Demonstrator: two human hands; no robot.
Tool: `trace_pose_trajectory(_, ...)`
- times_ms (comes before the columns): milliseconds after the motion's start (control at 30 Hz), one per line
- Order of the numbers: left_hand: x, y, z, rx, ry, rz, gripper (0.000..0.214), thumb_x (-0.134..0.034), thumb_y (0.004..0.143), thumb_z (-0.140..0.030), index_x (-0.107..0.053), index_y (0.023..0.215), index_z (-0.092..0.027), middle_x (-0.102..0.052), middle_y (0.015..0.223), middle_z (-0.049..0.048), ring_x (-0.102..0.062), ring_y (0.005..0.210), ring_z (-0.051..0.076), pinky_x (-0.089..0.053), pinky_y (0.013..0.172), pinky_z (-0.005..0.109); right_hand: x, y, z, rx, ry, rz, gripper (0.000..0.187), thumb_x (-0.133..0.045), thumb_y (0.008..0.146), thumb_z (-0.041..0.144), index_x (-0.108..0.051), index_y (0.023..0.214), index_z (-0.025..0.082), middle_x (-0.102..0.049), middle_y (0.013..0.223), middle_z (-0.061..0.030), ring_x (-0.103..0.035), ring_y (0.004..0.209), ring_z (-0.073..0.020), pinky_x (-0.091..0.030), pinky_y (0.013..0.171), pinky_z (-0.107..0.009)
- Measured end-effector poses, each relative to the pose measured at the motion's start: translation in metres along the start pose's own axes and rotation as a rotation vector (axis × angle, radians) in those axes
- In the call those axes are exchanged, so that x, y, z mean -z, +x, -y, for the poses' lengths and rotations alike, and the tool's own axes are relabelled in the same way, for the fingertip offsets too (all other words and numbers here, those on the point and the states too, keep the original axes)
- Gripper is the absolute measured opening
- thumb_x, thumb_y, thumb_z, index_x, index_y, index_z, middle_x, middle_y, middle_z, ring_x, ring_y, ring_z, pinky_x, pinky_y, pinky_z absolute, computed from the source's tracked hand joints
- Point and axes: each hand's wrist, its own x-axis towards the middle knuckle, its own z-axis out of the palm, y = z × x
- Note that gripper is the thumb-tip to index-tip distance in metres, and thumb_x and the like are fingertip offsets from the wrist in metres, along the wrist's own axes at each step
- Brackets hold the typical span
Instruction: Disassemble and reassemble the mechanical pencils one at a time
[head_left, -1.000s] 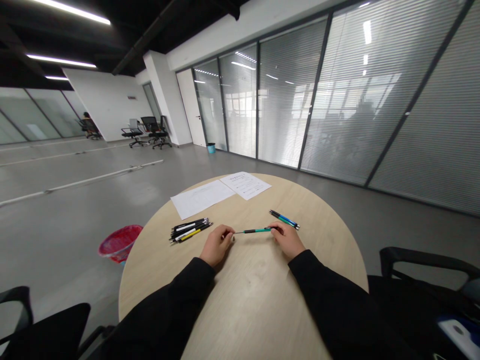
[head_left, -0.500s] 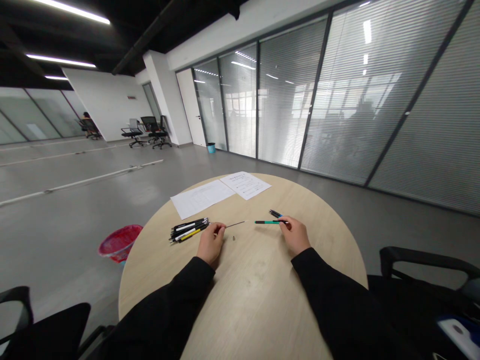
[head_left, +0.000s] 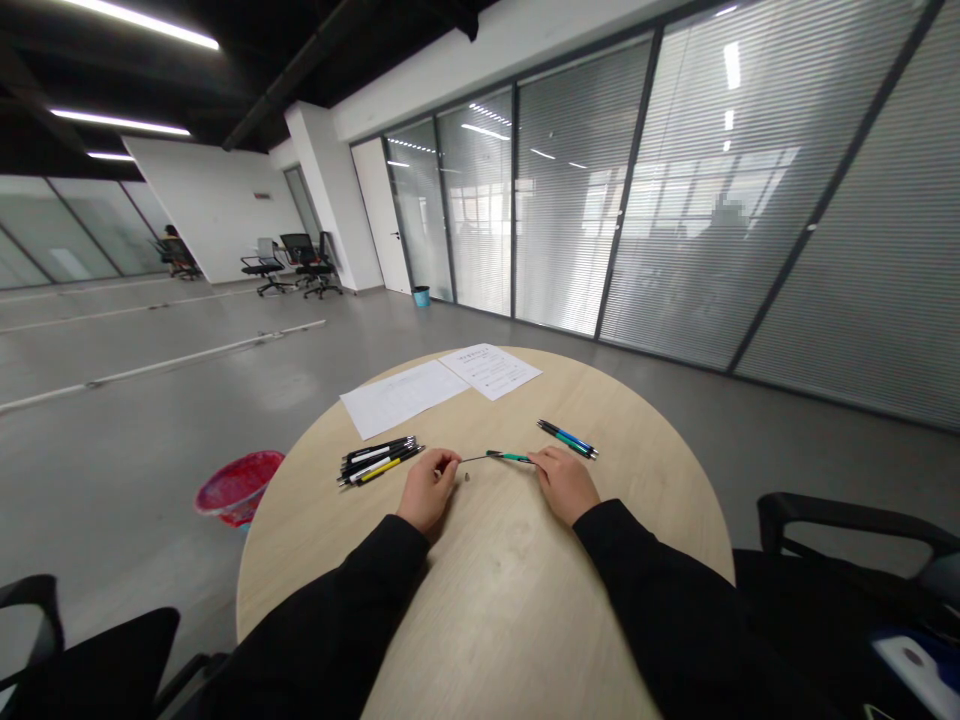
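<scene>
My left hand (head_left: 427,491) pinches a thin dark pen refill (head_left: 474,459) between thumb and fingertips. My right hand (head_left: 565,484) grips a green pen barrel (head_left: 513,457) with a dark front end. The refill's far end meets the barrel's dark end; whether it is inside I cannot tell. On the table just below the refill lies a tiny dark cone-like piece (head_left: 466,477). A pile of black pens (head_left: 375,452) with one yellow pen (head_left: 391,465) lies left of my left hand. Beyond my right hand rest a blue pen (head_left: 574,440) and a green pen (head_left: 576,447), side by side.
Two printed paper sheets (head_left: 405,397) (head_left: 491,371) lie at the far side of the round wooden table (head_left: 495,620). A red bin (head_left: 240,485) stands on the floor at left. Black chairs flank the table, one chair (head_left: 847,520) at right.
My right hand has moved left and nearer to me with the green barrel, closing the gap to the refill. The blue and green pens behind it are now uncovered.
</scene>
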Motion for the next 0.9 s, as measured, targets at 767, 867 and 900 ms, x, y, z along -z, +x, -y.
trace_pose_trajectory(767,-0.0013,-0.0010,0.0025,-0.003,-0.014,0.020,0.023,-0.049,0.088,-0.034,-0.065,0.086,-0.017,-0.068,0.086,0.0063,-0.060,0.076,0.019,-0.046,0.068,0.031,-0.0014,-0.0026,-0.0029,0.042,-0.066,0.092,0.041,-0.045,0.082,-0.002,-0.071,0.105,0.021,-0.068,0.102,-0.0079,-0.056,0.104,-0.0207,-0.042,0.092,-0.028)
trace_pose_trajectory(867,-0.0019,-0.0010,0.0030,-0.003,-0.019,0.028,0.023,-0.049,0.088,-0.034,-0.065,0.086,-0.017,-0.068,0.086,0.0064,-0.059,0.076,0.019,-0.046,0.068,0.031,-0.0021,-0.0020,-0.0038,0.012,-0.033,0.072,0.038,-0.046,0.083,0.000,-0.071,0.105,0.020,-0.068,0.102,-0.0087,-0.057,0.104,-0.0210,-0.042,0.092,-0.028)
trace_pose_trajectory(900,-0.0021,-0.0010,0.0029,-0.004,-0.021,0.031,0.023,-0.050,0.088,-0.034,-0.065,0.086,-0.017,-0.067,0.086,0.0064,-0.059,0.076,0.019,-0.046,0.068,0.031,-0.0023,-0.0018,-0.0039,0.001,-0.023,0.057,0.036,-0.046,0.085,0.002,-0.070,0.105,0.019,-0.067,0.102,-0.0091,-0.057,0.103,-0.0210,-0.043,0.092,-0.029)
